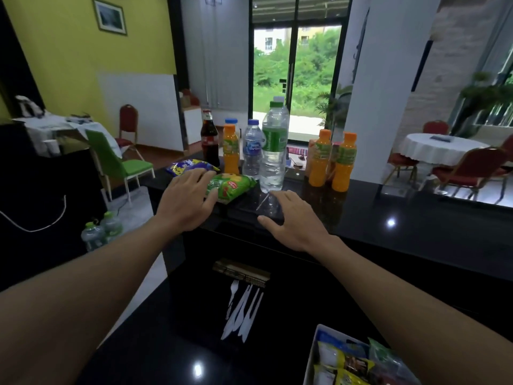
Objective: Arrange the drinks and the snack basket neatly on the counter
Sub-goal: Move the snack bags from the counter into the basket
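1. One camera only — it sits on the person's head.
2. It looks forward and down across the black desk [416, 234], toward a glass door [316, 79] far off.
3. The left hand [186, 202] and right hand [295, 220] show near the middle — quite close.

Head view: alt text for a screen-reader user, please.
A person's left hand rests on a green snack bag on a black counter, the right hand open on the counter beside it. Behind them stand a cola bottle, water bottles and orange juice bottles; white plastic cutlery and a snack basket lie nearer the camera.
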Available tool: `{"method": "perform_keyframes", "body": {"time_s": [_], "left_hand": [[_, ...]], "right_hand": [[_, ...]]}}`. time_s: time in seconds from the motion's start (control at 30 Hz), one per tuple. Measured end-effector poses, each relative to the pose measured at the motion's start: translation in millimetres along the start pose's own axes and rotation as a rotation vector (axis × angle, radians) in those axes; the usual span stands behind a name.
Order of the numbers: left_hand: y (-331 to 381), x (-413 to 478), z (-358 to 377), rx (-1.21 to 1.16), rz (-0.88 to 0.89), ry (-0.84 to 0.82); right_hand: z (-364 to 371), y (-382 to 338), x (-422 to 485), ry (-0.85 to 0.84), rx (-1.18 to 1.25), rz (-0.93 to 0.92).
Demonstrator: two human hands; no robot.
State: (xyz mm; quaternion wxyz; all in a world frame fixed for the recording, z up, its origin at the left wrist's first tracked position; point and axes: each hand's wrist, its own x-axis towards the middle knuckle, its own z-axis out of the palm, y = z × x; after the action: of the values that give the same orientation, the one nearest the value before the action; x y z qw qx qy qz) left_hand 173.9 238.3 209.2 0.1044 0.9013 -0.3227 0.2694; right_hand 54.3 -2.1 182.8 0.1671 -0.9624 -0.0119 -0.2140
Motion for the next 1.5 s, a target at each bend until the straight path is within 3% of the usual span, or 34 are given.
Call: {"method": "perform_keyframes", "body": {"time_s": [0.23, 0.63, 1.07, 1.2, 1.5], "left_hand": [[-73.6, 29.5, 3.8, -0.037, -0.055, -0.041], [-130.1, 71.1, 54.8, -0.024, -0.049, -0.438], [-134.9, 82.5, 58.5, 0.076, 0.132, -0.332], [-135.3, 81.0, 57.8, -0.064, 0.112, -0.358], [-131.7, 84.3, 51.5, 0.035, 0.118, -0.393]], "right_hand": [[29.5, -45.0, 48.1, 0.027, -0.015, -0.038], [62.9, -65.1, 93.5, -0.039, -0.054, 0.022], [62.4, -70.6, 98.0, -0.031, -0.153, 0.033], [62.8, -72.1, 97.9, -0.041, -0.105, 0.031], [67.9, -66.3, 100.5, -0.037, -0.143, 0.046]]}}
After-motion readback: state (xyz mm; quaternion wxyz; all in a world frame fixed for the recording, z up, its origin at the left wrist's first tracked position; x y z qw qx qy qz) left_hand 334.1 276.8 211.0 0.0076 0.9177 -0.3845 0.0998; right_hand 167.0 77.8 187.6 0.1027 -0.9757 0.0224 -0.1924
